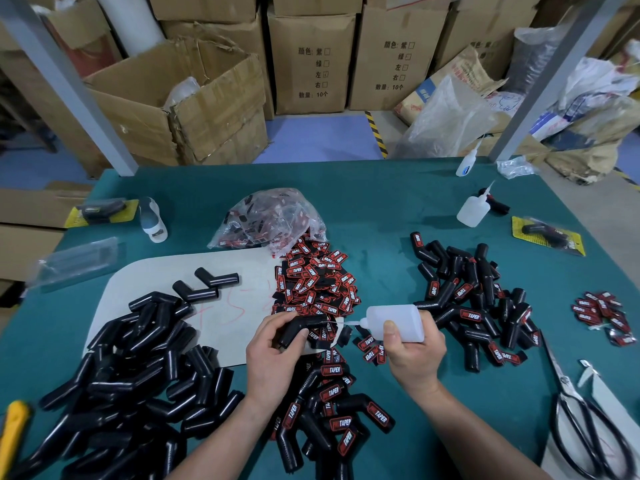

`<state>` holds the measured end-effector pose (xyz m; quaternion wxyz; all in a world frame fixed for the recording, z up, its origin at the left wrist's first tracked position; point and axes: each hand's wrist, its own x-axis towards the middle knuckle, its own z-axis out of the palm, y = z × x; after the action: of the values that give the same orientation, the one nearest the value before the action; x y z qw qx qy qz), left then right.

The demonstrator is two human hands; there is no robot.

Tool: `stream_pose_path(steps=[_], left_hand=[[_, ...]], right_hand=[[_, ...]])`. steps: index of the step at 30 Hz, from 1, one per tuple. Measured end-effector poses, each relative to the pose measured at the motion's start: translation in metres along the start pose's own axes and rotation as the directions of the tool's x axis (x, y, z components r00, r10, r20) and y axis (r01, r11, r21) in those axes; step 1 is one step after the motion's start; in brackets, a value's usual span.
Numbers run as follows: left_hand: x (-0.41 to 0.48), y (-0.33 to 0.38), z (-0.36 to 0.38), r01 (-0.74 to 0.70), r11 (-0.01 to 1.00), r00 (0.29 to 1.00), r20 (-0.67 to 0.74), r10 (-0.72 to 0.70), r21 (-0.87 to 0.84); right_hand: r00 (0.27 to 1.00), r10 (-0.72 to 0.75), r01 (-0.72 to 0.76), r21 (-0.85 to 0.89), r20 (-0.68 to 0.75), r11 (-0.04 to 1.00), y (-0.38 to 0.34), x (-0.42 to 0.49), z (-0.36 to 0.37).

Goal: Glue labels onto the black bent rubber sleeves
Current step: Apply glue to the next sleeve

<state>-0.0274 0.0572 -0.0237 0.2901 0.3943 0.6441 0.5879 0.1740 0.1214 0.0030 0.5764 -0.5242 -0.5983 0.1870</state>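
**Teal bench, glue nozzle at the sleeve**

Teal-green worktable stands before stacked brown cardboard boxes. The left hand curls round a black bent rubber sleeve. The right hand grips a translucent white plastic glue bottle, whose thin nozzle points left with its tip at the sleeve's upper end. Just beyond both hands lies a heap of red-and-black labels. Unlabelled black sleeves pile up left of the left hand. Labelled sleeves lie between the wrists, with more to the right of the right hand.
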Motion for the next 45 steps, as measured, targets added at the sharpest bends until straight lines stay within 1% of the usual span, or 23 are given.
stream_pose_path(steps=[10, 18, 23, 30, 35, 45], left_hand=[[-0.0002, -0.0001, -0.0012, 0.002, 1.000, 1.000, 0.005, -0.001, -0.009], [-0.0008, 0.0013, -0.0019, 0.005, 1.000, 1.000, 0.010, -0.005, -0.006], [-0.0020, 0.0015, -0.0019, 0.018, 1.000, 0.999, 0.028, -0.017, -0.024], [-0.0031, 0.0022, -0.0003, 0.000, 1.000, 0.999, 0.043, 0.001, -0.032], [-0.0032, 0.0029, -0.0009, 0.011, 0.999, 0.999, 0.043, -0.010, -0.033], [-0.0026, 0.0007, -0.0018, -0.014, 1.000, 1.000, 0.027, 0.014, -0.012]], right_hand=[[1.000, -0.031, 0.031, 0.000, 0.000, 1.000, 0.0010, 0.0003, 0.0001], [1.000, -0.030, 0.030, 0.051, -0.001, 0.998, -0.0043, 0.0011, -0.0007], [0.999, -0.051, 0.051, 0.025, -0.004, 0.998, -0.0016, -0.0023, 0.0006], [0.999, -0.039, 0.038, 0.041, 0.036, 0.998, -0.0013, -0.0039, -0.0002], [0.998, -0.056, 0.056, 0.003, 0.025, 0.998, 0.0006, -0.0025, 0.0001], [0.997, -0.074, 0.074, 0.024, -0.011, 0.997, -0.0084, 0.0007, -0.0021]])
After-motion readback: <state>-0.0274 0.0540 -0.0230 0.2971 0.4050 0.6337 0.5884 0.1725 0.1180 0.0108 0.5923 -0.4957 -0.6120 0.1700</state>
